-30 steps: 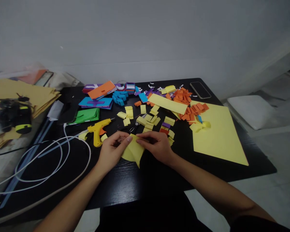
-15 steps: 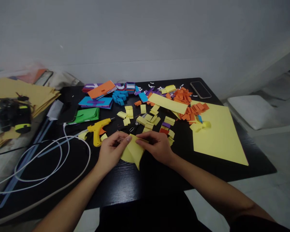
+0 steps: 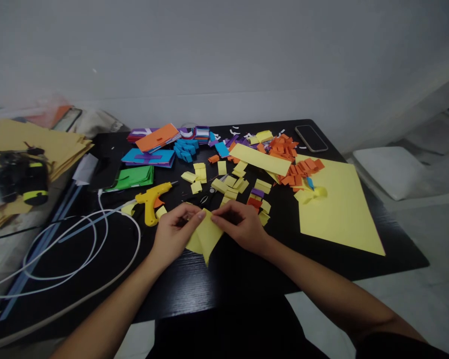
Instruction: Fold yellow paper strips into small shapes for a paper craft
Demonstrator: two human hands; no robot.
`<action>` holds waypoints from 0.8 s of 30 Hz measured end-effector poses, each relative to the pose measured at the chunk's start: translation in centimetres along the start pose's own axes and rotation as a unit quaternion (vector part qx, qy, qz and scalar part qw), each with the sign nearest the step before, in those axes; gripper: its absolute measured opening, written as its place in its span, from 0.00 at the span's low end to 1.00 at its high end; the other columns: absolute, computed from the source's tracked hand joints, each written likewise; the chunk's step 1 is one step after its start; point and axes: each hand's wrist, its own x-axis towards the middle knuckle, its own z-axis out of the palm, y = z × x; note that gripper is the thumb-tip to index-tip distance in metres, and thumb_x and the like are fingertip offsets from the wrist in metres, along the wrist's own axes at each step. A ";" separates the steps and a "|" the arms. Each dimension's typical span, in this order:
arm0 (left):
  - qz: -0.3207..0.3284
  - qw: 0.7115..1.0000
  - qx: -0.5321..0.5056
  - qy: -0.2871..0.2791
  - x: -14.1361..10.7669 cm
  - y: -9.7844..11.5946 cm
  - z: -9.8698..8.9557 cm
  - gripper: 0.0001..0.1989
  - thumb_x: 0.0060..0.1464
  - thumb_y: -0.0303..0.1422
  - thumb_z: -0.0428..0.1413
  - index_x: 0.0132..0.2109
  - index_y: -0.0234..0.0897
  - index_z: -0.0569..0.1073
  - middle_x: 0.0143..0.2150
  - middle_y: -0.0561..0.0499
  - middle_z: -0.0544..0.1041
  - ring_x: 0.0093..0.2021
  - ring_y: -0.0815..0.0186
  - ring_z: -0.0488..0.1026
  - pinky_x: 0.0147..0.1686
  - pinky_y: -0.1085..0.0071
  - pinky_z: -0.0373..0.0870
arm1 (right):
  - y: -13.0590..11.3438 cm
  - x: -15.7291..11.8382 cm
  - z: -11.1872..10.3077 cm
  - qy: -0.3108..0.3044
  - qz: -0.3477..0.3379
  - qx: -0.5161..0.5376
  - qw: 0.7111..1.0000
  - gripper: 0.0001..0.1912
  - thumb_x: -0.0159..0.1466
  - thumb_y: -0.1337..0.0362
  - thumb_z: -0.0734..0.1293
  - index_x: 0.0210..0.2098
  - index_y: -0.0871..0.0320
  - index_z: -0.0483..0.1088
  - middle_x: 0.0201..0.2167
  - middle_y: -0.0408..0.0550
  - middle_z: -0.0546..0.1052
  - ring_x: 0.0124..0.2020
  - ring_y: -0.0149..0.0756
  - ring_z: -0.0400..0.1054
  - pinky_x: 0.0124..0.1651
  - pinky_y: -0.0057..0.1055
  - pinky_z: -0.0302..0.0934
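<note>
Above the near part of the black table, a creased yellow paper piece [image 3: 205, 235] is pinched at its upper edge between both hands. My left hand [image 3: 175, 230] grips it with thumb and fingers on the left. On the right, my right hand [image 3: 243, 224] pinches the same edge close to the left thumb. The lower part hangs in a fold with a pointed tip. Just beyond the hands lie small folded yellow pieces [image 3: 230, 187] and scissors [image 3: 204, 199], partly covered. A yellow glue gun [image 3: 151, 202] rests left of my left hand.
A large yellow sheet [image 3: 340, 214] covers the table's right side, with orange folded pieces [image 3: 284, 147] by it. Stacked green [image 3: 134, 177] and blue paper [image 3: 149, 157] lie back left. White cable [image 3: 136, 239] loops across the left. A phone [image 3: 311, 138] lies at the back right.
The yellow paper has turned slightly, its hanging tip shifting left and its right side opening flatter. Both hands keep nearly the same place and hold.
</note>
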 end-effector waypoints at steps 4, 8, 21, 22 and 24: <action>-0.001 1.000 -0.003 -0.031 0.0 0.3 0.0 0.08 0.57 0.36 0.63 0.34 0.36 0.79 0.26 0.55 0.75 0.25 0.72 0.68 0.25 0.78 0.63 | 0.0 0.2 0.0 -0.034 0.036 0.067 0.997 0.13 0.60 0.60 0.76 0.43 0.56 0.79 0.34 0.46 0.82 0.34 0.34 0.77 0.37 0.30 0.71; -0.040 0.997 -0.029 -0.054 0.0 0.8 -0.2 0.10 0.59 0.39 0.61 0.36 0.36 0.79 0.25 0.55 0.74 0.24 0.72 0.67 0.23 0.78 0.62 | -0.1 0.4 -0.1 -0.022 0.055 0.084 0.995 0.12 0.61 0.59 0.75 0.44 0.54 0.81 0.36 0.47 0.83 0.37 0.36 0.78 0.42 0.33 0.73; -0.016 0.999 0.018 -0.035 0.0 0.4 -0.4 0.07 0.56 0.36 0.64 0.34 0.36 0.80 0.25 0.54 0.77 0.25 0.71 0.71 0.26 0.78 0.66 | -0.1 0.7 -0.3 -0.023 0.070 0.089 0.993 0.10 0.59 0.60 0.75 0.36 0.57 0.74 0.32 0.44 0.79 0.32 0.32 0.73 0.36 0.29 0.68; -0.008 0.999 0.029 -0.037 0.0 0.4 -0.4 0.07 0.56 0.36 0.63 0.34 0.36 0.80 0.26 0.54 0.78 0.26 0.71 0.72 0.26 0.77 0.67 | -0.2 0.6 -0.4 -0.029 0.069 0.085 0.994 0.10 0.59 0.60 0.75 0.36 0.57 0.74 0.32 0.44 0.78 0.32 0.32 0.72 0.36 0.29 0.67; 0.007 0.998 0.042 -0.045 -0.1 0.3 -0.5 0.07 0.57 0.36 0.63 0.34 0.36 0.80 0.27 0.53 0.79 0.27 0.70 0.74 0.28 0.77 0.68 | -0.4 0.6 -0.4 -0.042 0.058 0.065 0.995 0.10 0.60 0.59 0.74 0.37 0.57 0.76 0.31 0.44 0.78 0.31 0.32 0.71 0.34 0.28 0.65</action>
